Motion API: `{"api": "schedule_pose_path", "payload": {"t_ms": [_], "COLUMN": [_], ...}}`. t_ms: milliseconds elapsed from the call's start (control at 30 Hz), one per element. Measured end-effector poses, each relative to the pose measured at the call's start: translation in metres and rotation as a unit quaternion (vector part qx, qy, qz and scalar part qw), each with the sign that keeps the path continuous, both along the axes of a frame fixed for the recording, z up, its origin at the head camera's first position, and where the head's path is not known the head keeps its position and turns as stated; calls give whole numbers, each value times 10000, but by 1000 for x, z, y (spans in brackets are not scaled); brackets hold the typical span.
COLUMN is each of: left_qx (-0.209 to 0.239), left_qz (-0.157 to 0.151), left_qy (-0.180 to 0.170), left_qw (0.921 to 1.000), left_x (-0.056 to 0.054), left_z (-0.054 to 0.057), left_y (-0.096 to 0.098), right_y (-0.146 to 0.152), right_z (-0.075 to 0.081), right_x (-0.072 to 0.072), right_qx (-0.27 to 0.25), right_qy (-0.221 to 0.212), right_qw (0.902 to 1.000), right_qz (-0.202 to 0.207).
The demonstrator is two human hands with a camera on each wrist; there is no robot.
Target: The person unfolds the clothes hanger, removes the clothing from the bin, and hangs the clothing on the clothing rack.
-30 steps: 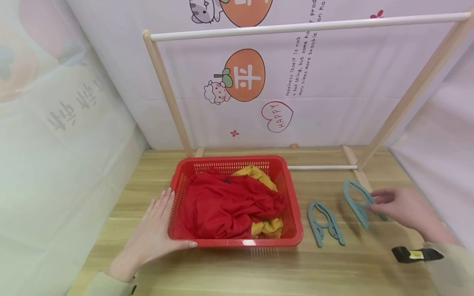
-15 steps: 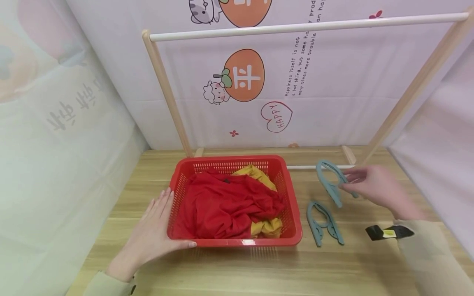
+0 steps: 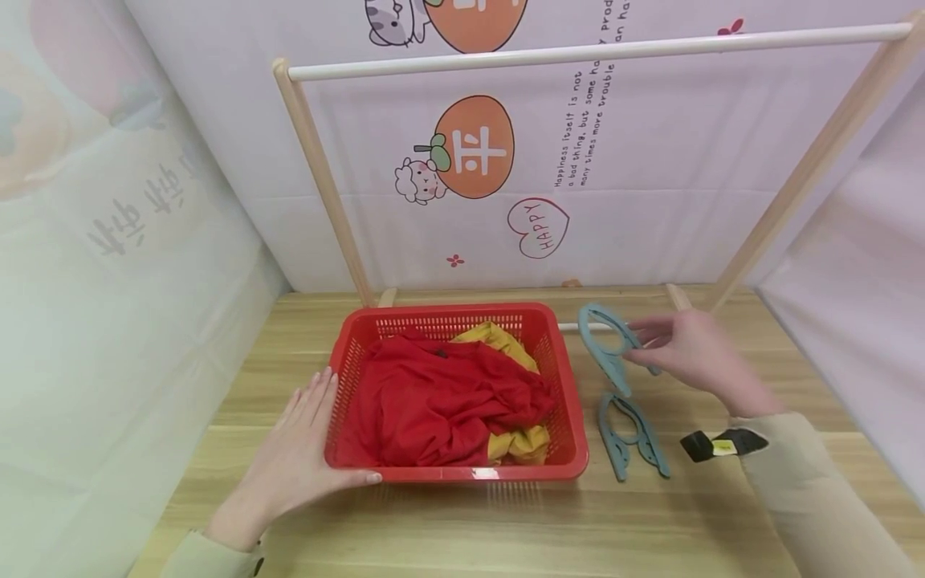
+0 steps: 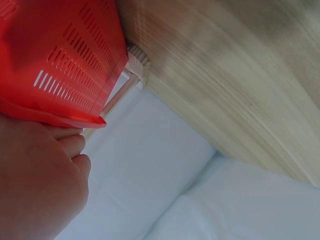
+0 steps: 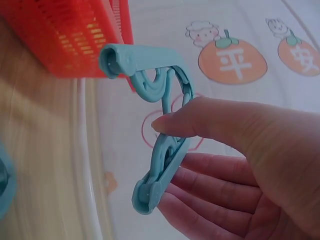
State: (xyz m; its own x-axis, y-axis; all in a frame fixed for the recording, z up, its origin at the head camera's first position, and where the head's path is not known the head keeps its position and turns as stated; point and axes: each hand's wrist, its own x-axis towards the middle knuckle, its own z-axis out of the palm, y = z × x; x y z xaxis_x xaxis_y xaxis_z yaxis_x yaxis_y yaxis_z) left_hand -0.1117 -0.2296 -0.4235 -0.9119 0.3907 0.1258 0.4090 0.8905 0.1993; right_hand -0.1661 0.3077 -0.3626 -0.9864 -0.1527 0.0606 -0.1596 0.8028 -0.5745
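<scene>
In the head view my left hand (image 3: 292, 453) rests at the near left corner of a red plastic basket (image 3: 433, 474). Its fingers lie straight along the left rim, with the thumb on the front rim. A crumpled red garment (image 3: 433, 393) fills most of the basket, and yellow cloth (image 3: 520, 444) shows from under it. My right hand (image 3: 690, 353) pinches a blue folding clothes hanger (image 5: 155, 57) between thumb and fingers, close to the basket's back right corner. A second blue folding hanger (image 3: 614, 445) lies on the table just nearer than the held one.
Behind the basket stands a clothes rack with a white top bar (image 3: 600, 54) and wooden posts (image 3: 321, 177). A low white bar (image 3: 569, 327) joins its feet. Printed white cloth (image 3: 405, 241) hangs at the back and sides of the wooden table (image 3: 506, 530).
My right hand has carried the held hanger left and further back, from the table's right side toward the basket. The left hand, basket and second hanger have stayed in place.
</scene>
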Motion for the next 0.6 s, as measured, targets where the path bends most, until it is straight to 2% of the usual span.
{"api": "schedule_pose_path", "payload": {"t_ms": [600], "left_qx": [-11], "left_qz": [-7], "left_qy": [0], "left_qw": [10000], "left_x": [-1], "left_z": [-1], "left_y": [0], "right_y": [-48], "right_z": [15], "right_x": [-7], "right_qx": [-351], "right_qy": [136], "right_qw": [9992], "right_qz": [139]}}
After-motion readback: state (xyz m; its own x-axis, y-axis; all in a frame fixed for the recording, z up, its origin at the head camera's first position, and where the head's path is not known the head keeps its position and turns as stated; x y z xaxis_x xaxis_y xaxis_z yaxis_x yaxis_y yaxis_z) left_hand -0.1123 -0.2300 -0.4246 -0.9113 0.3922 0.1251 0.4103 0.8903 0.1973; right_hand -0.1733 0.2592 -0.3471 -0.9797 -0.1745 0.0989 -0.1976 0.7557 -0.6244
